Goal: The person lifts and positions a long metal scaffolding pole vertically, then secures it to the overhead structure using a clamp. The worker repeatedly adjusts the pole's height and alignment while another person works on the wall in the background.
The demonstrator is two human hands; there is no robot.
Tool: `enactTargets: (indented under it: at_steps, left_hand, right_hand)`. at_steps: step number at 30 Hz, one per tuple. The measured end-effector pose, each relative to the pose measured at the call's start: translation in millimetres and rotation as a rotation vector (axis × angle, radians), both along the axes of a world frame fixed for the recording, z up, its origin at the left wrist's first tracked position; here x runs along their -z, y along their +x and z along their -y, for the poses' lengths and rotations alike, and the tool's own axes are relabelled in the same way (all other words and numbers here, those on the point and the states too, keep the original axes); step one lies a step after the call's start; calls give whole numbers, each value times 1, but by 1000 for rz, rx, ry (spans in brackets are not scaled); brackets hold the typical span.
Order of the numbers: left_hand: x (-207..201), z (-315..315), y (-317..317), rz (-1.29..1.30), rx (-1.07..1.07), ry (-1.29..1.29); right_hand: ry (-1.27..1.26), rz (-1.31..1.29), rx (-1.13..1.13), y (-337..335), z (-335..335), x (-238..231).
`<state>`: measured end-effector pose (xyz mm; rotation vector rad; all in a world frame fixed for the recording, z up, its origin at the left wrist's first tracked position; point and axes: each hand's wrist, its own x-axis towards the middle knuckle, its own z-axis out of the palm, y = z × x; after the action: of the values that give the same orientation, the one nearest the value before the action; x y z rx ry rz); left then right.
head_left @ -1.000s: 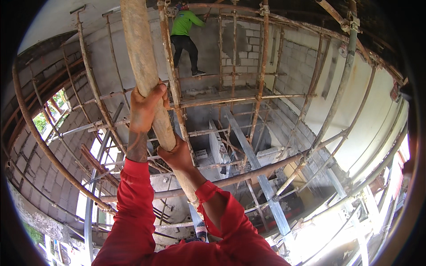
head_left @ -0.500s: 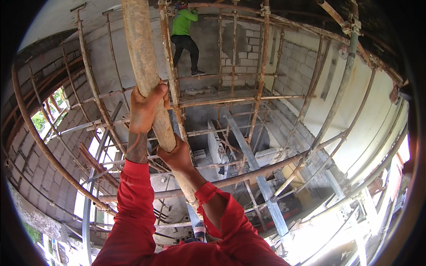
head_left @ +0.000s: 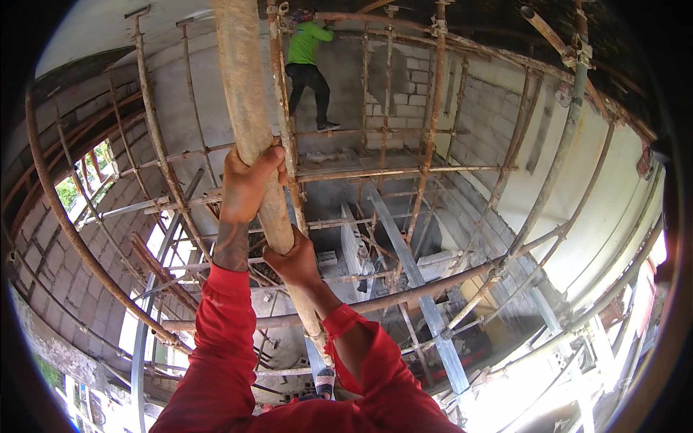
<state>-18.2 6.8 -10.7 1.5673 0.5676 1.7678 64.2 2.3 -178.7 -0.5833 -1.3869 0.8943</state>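
Note:
A thick, rust-stained scaffold pipe (head_left: 245,79) runs from the top of the view down between my forearms. My left hand (head_left: 247,182) is wrapped round it, with the thumb across its near side. Lower down, my right hand (head_left: 294,261) also grips the pipe, its fingers curled round the side. Both arms are raised in front of me in red sleeves. Below the right wrist the pipe passes in front of a horizontal scaffold tube (head_left: 390,297). A thinner rusty upright (head_left: 280,86) stands just right of the pipe.
Another person (head_left: 309,54) in a green top stands on the scaffold's far side. Grey metal planks (head_left: 415,270) slope through the frame below. Rubble and blocks lie far beneath. A block wall (head_left: 79,267) rises at left, and my shoe (head_left: 325,381) shows at the bottom.
Everything has shifted slightly right in the view. Both hands keep their grip on the pipe. The person in green stays on the scaffold.

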Motion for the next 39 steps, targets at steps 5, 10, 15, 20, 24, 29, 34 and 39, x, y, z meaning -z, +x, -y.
enactTargets:
  at_steps: [5, 10, 15, 20, 24, 29, 34, 39]
  left_hand:
    - [-1, 2, -1, -13, -9, 8]
    - [-2, 3, -2, -29, -8, 8]
    - [-3, 4, -1, -18, -1, 19]
    - [-4, 4, -2, -1, 15, 21]
    - [-4, 3, -2, 10, 38, 47]
    - [-3, 4, -3, -1, 16, 39]
    - [-2, 5, -1, 28, 12, 44]
    - [-27, 17, -19, -81, -84, 1]
  right_hand:
    - [17, 30, 29, -1, 0, 2]
    - [-47, 99, 27, 1, -2, 3]
    - [-14, 45, 12, 0, 1, 3]
    - [-23, 50, 20, -1, 4, 0]
    - [-57, 66, -11, 1, 6, -3]
    - [-28, 115, 44, 1, 4, 0]
    - [-46, 67, 23, -1, -1, 10]
    - [-10, 125, 125, -5, -5, 14]
